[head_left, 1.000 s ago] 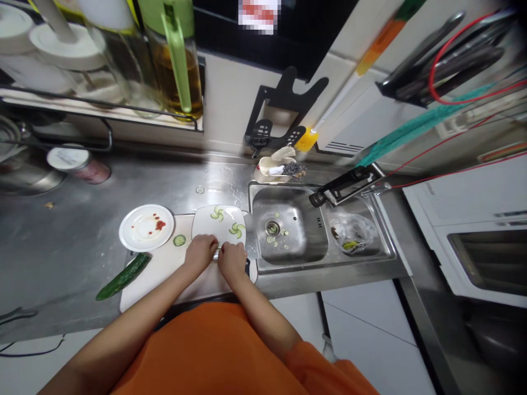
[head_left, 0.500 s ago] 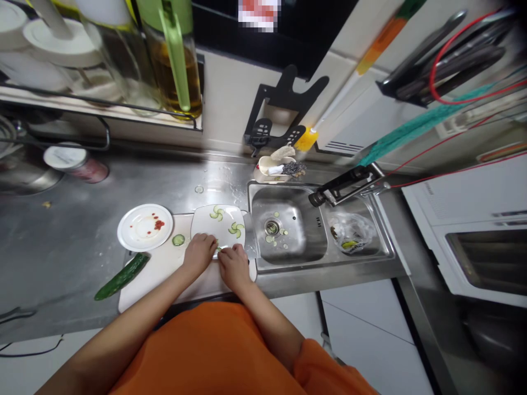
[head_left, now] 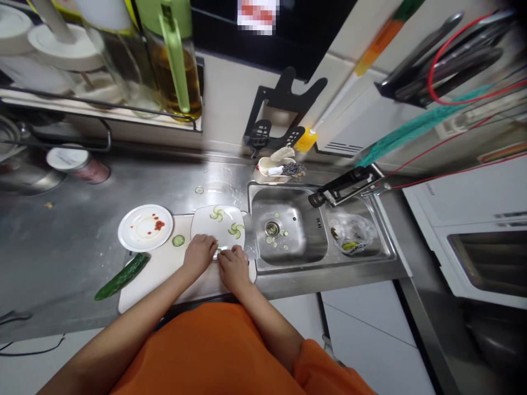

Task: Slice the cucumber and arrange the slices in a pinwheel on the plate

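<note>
A white square plate [head_left: 201, 219] lies on the cutting board [head_left: 164, 280], bearing two pinwheels of cut cucumber slices [head_left: 236, 230]. At its near edge my left hand [head_left: 200, 253] is closed, its fingertips together at a small piece of cucumber [head_left: 218, 250]. My right hand [head_left: 234, 269] meets it from the other side, fingers curled and pinched at the same spot. The fingers partly hide this piece. Left of my hands sit a round cucumber slice [head_left: 178, 240] and a cut cucumber [head_left: 122, 276]. A broad grey blade [head_left: 252, 237] shows beside the plate, its handle mostly hidden.
A round white plate [head_left: 138, 240] with red bits stands to the left. On the right, the sink [head_left: 304, 241] has slices around its drain, and its second basin contains a plastic bag [head_left: 354, 233]. A tin [head_left: 80, 164] and a shelf of bottles [head_left: 177, 71] stand behind.
Both hands stay at the plate's near edge, with only a slight shift of the right hand's fingers. The plates and cucumber have not moved.
</note>
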`<state>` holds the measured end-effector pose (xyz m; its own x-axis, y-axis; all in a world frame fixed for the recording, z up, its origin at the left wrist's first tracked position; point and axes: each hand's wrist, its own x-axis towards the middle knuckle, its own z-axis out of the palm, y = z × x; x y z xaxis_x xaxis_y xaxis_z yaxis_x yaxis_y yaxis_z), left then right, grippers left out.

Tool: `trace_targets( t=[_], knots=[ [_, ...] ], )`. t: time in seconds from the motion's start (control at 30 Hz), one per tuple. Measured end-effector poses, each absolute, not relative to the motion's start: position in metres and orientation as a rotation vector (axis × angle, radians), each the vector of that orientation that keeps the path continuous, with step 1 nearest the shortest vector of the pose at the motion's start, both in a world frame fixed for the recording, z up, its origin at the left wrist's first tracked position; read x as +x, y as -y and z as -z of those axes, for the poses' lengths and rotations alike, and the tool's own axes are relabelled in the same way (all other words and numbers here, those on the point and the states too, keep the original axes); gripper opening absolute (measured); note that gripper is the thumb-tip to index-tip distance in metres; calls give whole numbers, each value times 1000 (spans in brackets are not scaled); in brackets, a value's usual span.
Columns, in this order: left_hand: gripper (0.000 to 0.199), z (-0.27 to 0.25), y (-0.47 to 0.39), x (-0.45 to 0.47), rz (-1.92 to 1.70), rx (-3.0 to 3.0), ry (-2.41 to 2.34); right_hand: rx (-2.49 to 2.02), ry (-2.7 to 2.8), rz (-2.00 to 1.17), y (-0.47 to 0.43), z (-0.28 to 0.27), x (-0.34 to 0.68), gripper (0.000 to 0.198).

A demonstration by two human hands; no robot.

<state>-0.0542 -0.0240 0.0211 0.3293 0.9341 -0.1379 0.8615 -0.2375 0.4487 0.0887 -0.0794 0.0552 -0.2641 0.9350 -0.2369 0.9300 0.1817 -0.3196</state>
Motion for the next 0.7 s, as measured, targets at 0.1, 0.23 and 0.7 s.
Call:
trace_targets(
  t=[0.1, 0.23, 0.7],
  knots=[
    [21, -24, 22, -54, -198, 2152, -1565, -1897, 2392, -648, 79, -56, 90, 19],
    [26, -34, 20, -63, -220, 2123, -1593, -1900, 2349, -666, 78, -58, 92, 20],
    [43, -57, 27, -127, 183, 1798, -2083, -1910, 2304, -635, 79, -57, 95, 18]
  ],
)
